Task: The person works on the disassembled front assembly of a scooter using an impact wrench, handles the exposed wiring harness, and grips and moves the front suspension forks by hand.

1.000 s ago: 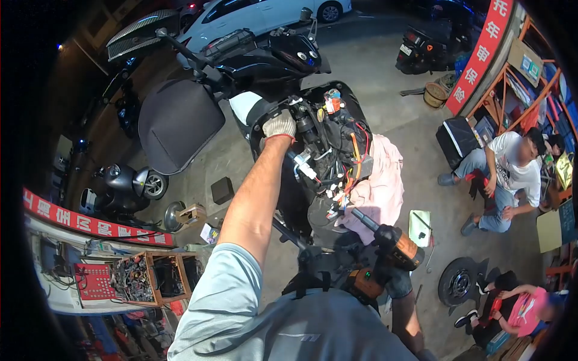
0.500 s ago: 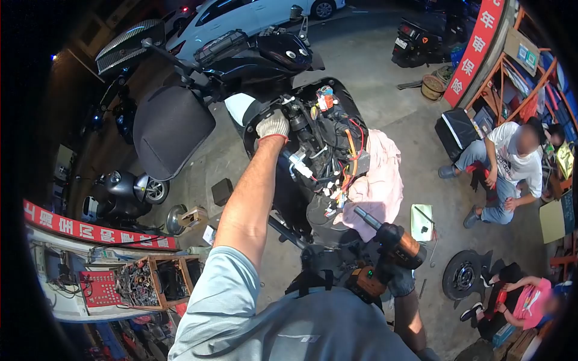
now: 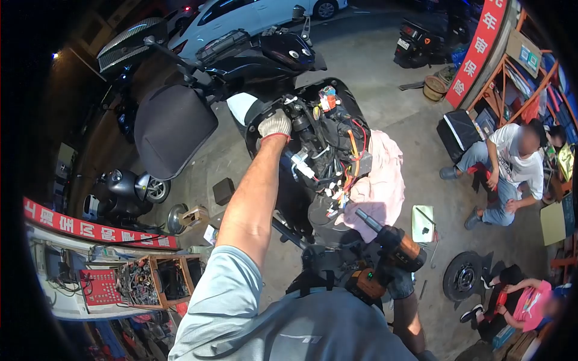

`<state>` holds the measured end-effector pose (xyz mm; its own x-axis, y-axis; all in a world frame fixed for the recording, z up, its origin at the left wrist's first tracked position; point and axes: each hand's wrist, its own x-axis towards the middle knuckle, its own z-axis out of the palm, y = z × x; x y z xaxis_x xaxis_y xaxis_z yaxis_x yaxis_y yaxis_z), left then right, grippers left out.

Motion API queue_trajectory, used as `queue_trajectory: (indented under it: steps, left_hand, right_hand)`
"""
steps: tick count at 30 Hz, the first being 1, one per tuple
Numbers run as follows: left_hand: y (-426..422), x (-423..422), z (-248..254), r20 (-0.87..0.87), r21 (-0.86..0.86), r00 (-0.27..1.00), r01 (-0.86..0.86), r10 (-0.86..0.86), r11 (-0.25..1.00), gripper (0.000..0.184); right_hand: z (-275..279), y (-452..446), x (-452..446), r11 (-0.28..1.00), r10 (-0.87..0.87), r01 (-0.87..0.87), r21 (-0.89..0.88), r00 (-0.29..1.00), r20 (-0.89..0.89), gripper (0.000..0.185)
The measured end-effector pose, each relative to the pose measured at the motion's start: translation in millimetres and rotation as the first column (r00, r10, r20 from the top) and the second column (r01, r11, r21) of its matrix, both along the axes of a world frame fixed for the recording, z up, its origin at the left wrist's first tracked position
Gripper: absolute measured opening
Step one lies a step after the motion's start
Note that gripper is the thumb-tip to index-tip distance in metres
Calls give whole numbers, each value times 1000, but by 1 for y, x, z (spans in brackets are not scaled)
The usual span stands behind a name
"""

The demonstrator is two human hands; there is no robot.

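Orange tool [image 3: 402,248] in shadowed right hand [image 3: 400,284], left hand [image 3: 275,125] on scooter [image 3: 328,141], fingers obscured

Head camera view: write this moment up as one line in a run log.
left hand: gloved, at opened scooter | right hand: gripping power drill | pink cloth: beside exposed wiring

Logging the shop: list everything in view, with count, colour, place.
Open scooter: 1, black, centre
Wires: many, mixed, centre
Other scooters: at least 3, dark, left, top
Car: 1, white, top
Cloth: 1, pink, centre
Cover: 1, dark, upper left
Drill: 1, orange/black, lower centre
Wheel: 1, black, lower right
Case: 1, black, right
Banners: 2, red, left and right
People: 2, white or pink tops, right
Clutter: uncountable, mixed, edges
Left hand: 1, pale glove, at open scooter
Right hand: 1, dark glove, on drill
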<state>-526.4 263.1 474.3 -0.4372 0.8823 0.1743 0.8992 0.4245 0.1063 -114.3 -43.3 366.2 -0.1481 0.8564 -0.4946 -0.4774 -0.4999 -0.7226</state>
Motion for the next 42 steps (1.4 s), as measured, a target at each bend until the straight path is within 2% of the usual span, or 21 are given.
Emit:
queue_trajectory:
  steps: [9, 14, 19, 22, 25, 31, 34, 37, 39, 42]
  left_hand:
    - [-8, 2, 2, -34, 89, 998, 57, -54, 994, 26]
    - [-8, 0, 1, -45, 50, 996, 83, -81, 995, 25]
    - [-9, 1, 4, -32, 27, 997, 76, -75, 997, 25]
    - [-9, 2, 3, -44, 33, 996, 74, -72, 997, 25]
    - [-8, 3, 3, -60, 36, 996, 63, -60, 997, 25]
    - [-5, -5, -4, 19, 45, 996, 85, -86, 995, 30]
    - [-5, -6, -4, 46, 23, 997, 67, -68, 998, 33]
    - [-5, -2, -1, 55, 47, 997, 53, -55, 998, 34]
    - [-7, 0, 1, -42, 118, 996, 83, -78, 990, 27]
    - [-3, -1, 2, 40, 31, 998, 36, -38, 999, 33]
  right_hand:
    - [1, 0, -2, 1000, -5, 5, -7, 1000, 0, 42]
    - [6, 2, -3, 1000, 25, -25, -16, 1000, -12, 46]
    - [13, 7, -10, 997, -62, 61, -43, 998, -6, 46]
    - [1, 6, -5, 998, -49, 52, -47, 998, 50, 46]
    - [-7, 7, 1, 1000, -16, 16, -11, 1000, 26, 46]
    - [-9, 3, 1, 998, -52, 49, 48, 997, 55, 45]
    - [-14, 3, -2, 998, -67, 68, -9, 995, 72, 45]
    - [-8, 2, -3, 999, -37, 37, 13, 998, 52, 45]
    - [-2, 0, -6, 999, -45, 46, -20, 998, 39, 45]
    - [16, 0, -9, 999, -19, 20, -37, 999, 28, 45]
